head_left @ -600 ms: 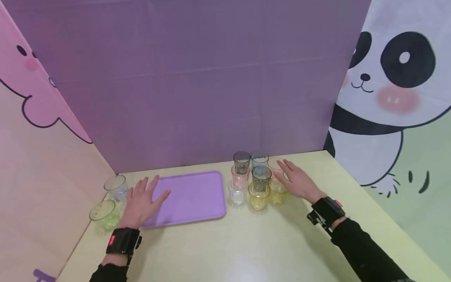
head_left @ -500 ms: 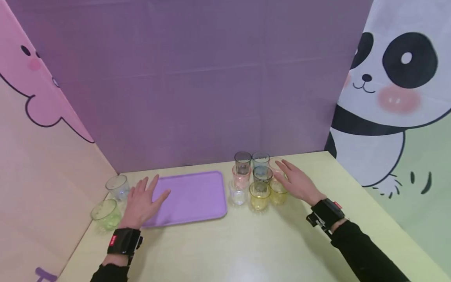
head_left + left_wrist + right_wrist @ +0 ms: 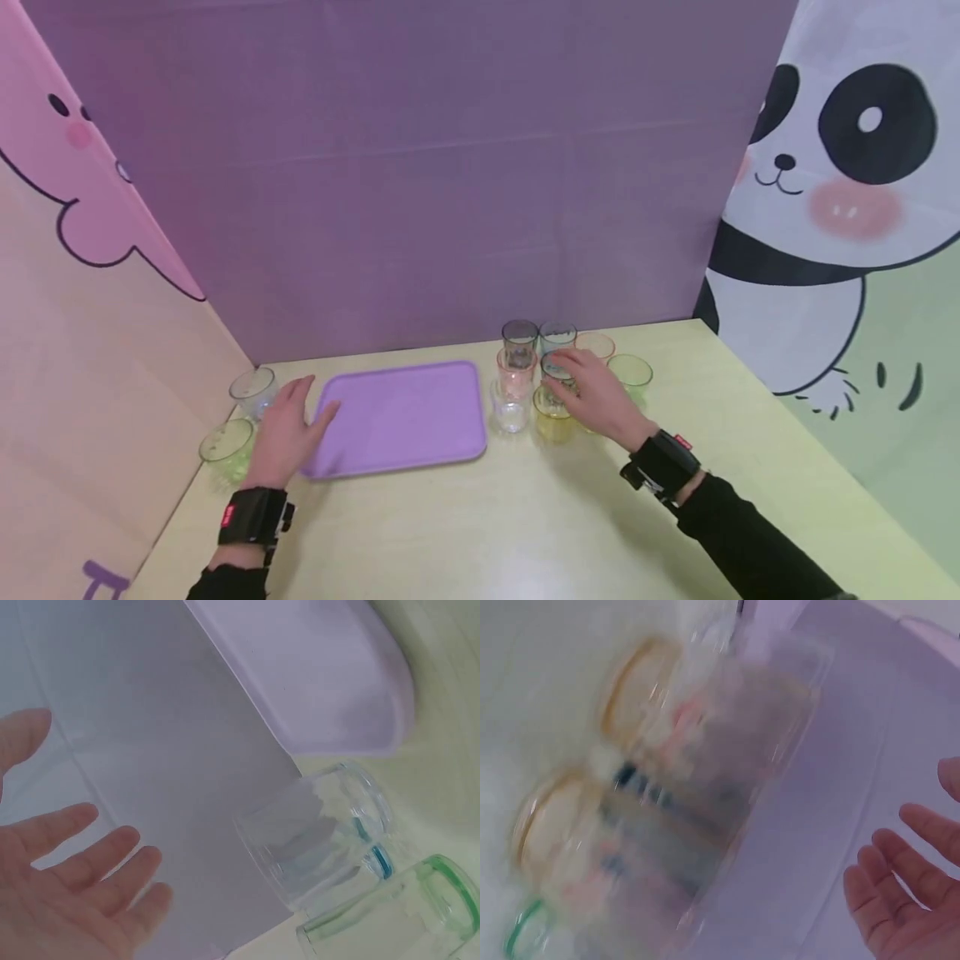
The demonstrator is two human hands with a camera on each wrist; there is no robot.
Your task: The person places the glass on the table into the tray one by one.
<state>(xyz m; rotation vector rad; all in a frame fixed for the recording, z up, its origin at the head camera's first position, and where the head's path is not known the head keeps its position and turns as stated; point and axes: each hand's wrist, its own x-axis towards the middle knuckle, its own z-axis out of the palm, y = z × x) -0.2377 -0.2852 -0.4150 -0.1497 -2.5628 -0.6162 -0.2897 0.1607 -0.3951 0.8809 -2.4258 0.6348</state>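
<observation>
In the head view, my left hand [image 3: 283, 437] hovers beside a bluish clear glass [image 3: 251, 390] and a green-tinted glass [image 3: 227, 450] at the table's left. Its fingers are spread in the left wrist view, holding nothing. My right hand [image 3: 603, 408] hangs over a cluster of upright glasses, fingers relaxed and slightly bent, holding nothing. The hand overlaps a dark-rimmed glass [image 3: 552, 365]. A yellow glass [image 3: 553, 427] stands at the cluster's front, a clear glass [image 3: 512, 414] and a pink glass [image 3: 516, 380] left of it. A green glass [image 3: 632, 375] shows right of the hand.
A purple tray [image 3: 405, 417] lies between the two groups of glasses. At the back stand a dark grey glass [image 3: 520, 340], a blue glass [image 3: 558, 335] and another pink glass [image 3: 597, 343]. A purple wall [image 3: 420, 208] rises behind the table.
My right hand has moved left across the cluster, uncovering the green glass. My left hand has shifted slightly left, toward the two glasses there, with its fingers closer together. The glasses stay in place.
</observation>
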